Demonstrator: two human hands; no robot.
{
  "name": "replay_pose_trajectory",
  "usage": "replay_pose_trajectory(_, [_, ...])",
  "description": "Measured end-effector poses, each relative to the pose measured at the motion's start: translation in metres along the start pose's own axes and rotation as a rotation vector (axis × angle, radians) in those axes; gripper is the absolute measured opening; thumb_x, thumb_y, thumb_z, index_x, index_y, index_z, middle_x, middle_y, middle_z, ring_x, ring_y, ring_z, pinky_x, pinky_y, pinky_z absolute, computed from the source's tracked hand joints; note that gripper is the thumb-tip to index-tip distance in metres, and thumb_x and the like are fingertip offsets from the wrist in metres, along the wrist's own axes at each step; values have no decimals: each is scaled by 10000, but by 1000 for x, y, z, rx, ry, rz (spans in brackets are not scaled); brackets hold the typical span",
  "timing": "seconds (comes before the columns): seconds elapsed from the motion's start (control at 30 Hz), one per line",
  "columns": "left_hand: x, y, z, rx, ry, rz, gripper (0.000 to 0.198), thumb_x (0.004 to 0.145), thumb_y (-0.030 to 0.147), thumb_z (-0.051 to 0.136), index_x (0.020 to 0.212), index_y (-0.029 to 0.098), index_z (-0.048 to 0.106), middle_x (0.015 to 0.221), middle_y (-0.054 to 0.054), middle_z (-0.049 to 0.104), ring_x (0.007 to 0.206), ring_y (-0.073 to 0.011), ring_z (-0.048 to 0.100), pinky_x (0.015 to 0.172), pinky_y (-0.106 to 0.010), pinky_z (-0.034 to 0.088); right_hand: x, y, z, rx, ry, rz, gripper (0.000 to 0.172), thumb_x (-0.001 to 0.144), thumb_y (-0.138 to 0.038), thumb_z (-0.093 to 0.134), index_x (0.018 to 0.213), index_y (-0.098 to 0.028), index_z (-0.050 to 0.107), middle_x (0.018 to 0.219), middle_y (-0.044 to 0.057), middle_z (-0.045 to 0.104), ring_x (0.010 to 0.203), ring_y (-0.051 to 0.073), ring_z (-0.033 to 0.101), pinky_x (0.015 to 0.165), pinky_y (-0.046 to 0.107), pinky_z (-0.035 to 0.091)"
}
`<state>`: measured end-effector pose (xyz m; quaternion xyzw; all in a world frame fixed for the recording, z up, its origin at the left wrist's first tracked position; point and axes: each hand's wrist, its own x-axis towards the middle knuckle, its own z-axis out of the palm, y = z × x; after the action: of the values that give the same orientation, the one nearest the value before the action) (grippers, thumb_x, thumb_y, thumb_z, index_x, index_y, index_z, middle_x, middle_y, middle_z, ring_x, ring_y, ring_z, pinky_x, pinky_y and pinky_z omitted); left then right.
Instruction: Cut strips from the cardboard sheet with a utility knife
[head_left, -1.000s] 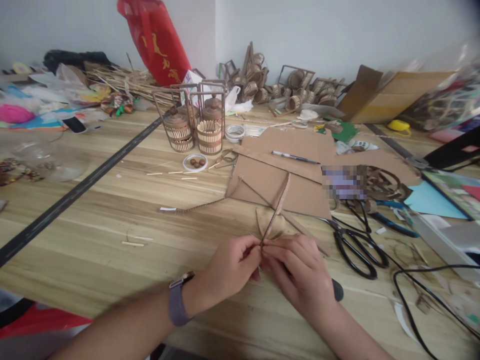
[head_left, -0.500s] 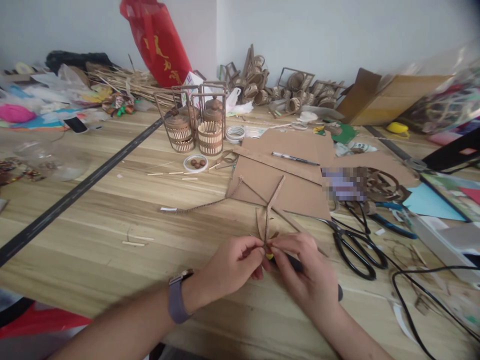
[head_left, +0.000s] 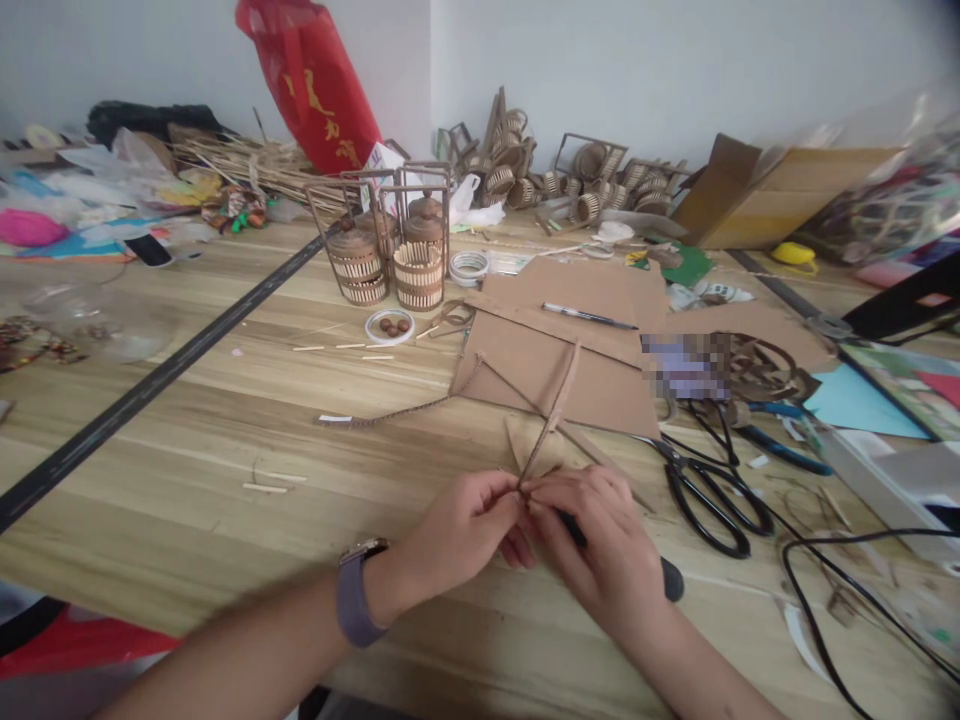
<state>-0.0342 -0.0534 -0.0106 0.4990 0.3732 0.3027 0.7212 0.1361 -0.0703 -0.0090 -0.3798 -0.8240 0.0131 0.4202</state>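
Holds a thin brown strip (head_left: 551,415) by its near end, with left hand (head_left: 465,530) and right hand (head_left: 600,545) both closed on it in a fingertip pinch, low over the table (head_left: 225,440). Runs long and narrow from that pinch up and away, leaning slightly right, far tip aimed toward the back wall and showing against the cardboard (head_left: 517,365) (a flatter tan piece (head_left: 525,450) lies just behind the fingers). Sits left of the black scissors (head_left: 712,500), near but apart.
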Motion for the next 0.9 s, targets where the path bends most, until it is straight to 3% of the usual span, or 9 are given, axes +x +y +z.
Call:
replay_pose_trajectory(0.27, [0,-1,-2,-8,-31,20,279,885,419,566,795,155,585,676,-12,638,580,-107,616,572,-219,517,-1,-1,1,65,34,208,107,933,-164,566,917,-268,584,816,-5,726,759,166,689,690,306,521])
replay_pose_trajectory(0.53, [1,-4,-2,-52,-75,18,541,841,699,584,836,159,557,653,-3,616,597,-120,636,594,-229,534,0,0,2,35,41,84,115,913,-145,591,954,-252,581,856,7,721,816,170,684,755,334,511])
replay_pose_trajectory(0.7, [0,-3,-2,-13,-40,41,523,871,677,562,841,155,549,667,-5,606,615,-119,632,606,-227,532,-2,-1,3,-62,52,-4,186,896,-117,634,1029,-246,620,940,32,743,887,194,681,801,368,478])
replay_pose_trajectory(0.9, [-4,-2,-1,71,-31,96,422,939,557,518,806,158,545,673,-8,596,616,-112,611,606,-222,523,2,-4,-1,-89,60,-21,204,894,-70,589,1009,-236,613,879,19,746,848,188,692,799,357,458])
